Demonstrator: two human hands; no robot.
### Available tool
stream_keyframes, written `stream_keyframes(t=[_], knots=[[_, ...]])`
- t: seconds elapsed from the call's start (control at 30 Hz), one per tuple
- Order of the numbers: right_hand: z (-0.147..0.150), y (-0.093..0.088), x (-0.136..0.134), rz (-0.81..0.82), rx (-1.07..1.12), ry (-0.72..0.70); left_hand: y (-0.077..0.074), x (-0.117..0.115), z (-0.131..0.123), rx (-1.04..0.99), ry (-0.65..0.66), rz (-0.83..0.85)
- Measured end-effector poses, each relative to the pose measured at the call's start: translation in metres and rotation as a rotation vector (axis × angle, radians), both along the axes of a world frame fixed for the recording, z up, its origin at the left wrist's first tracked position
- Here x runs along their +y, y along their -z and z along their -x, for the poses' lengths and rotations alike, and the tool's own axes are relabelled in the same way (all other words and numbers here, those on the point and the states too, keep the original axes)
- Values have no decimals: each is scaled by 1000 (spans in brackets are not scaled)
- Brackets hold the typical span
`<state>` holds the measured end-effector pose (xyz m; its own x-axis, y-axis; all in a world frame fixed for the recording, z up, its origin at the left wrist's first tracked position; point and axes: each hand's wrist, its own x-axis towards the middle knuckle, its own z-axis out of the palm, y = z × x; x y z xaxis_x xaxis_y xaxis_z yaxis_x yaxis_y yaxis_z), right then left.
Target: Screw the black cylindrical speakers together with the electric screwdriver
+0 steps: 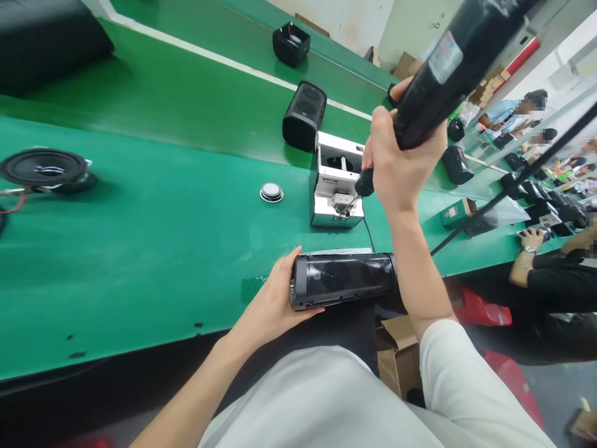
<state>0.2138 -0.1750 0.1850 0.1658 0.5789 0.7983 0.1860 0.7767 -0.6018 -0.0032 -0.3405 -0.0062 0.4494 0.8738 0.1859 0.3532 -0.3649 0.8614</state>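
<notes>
My left hand [273, 298] is closed round the left end of a long black speaker housing [342, 278], holding it on its side at the near edge of the green bench [140, 249]. My right hand [401, 165] grips a big black electric screwdriver [448, 62] that slants down to the left. Its tip touches the outlet of a small white screw feeder box [336, 183] on the bench just beyond the housing.
On the bench lie a loose speaker driver [44, 168] at far left and a small round metal disc [271, 192]. Black speaker shells [304, 115] ride the belt behind. Another person's hand [532, 239] works at right. Cardboard box [398, 354] below.
</notes>
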Motion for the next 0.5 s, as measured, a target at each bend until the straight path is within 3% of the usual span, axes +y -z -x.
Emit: stream_keyframes(t=[0.13, 0.37, 0.5], knots=[[7, 0, -26, 26, 73, 116, 0, 0, -1, -4, 3, 12], [17, -27, -81, -13, 93, -54, 0, 0, -1, 6, 8, 20], [27, -36, -104, 67, 97, -84, 3, -1, 0, -7, 7, 25]])
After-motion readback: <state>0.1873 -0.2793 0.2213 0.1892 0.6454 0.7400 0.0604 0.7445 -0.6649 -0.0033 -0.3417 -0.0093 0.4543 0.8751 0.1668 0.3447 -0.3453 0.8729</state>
